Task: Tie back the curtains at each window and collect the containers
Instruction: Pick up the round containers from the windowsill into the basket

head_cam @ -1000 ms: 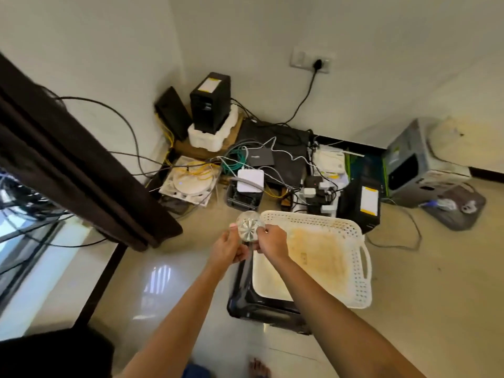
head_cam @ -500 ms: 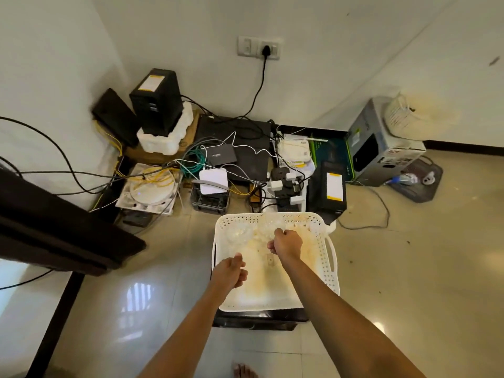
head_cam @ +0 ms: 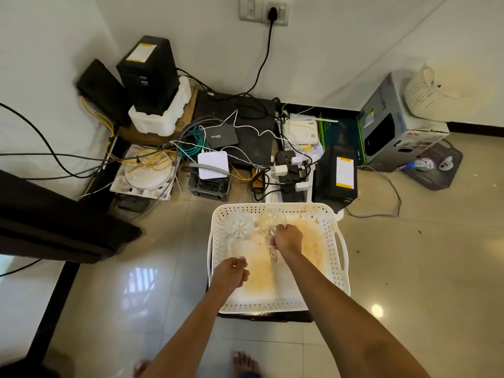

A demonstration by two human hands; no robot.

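Note:
A white perforated basket point(head_cam: 338, 271) sits on a dark low stand on the floor in front of me. Two clear glass containers lie in its far part: one point(head_cam: 240, 226) at the far left, the other point(head_cam: 270, 221) near the middle. My right hand point(head_cam: 289, 238) reaches into the basket with its fingers on the middle container. My left hand point(head_cam: 231, 274) hovers over the basket's near left rim, fingers loosely curled, holding nothing. A dark brown curtain point(head_cam: 54, 227) hangs at the left edge.
Routers, power strips, two black UPS units point(head_cam: 150, 72) and tangled cables crowd the floor by the wall beyond the basket. A UPS carton point(head_cam: 390, 126) with a second white basket point(head_cam: 425, 94) on top stands at the right. My bare feet point(head_cam: 245, 361) show below.
A second ago both hands held one glass container above the basket's edge. It now lies inside the basket; the left hand has drawn back and the right still touches it.

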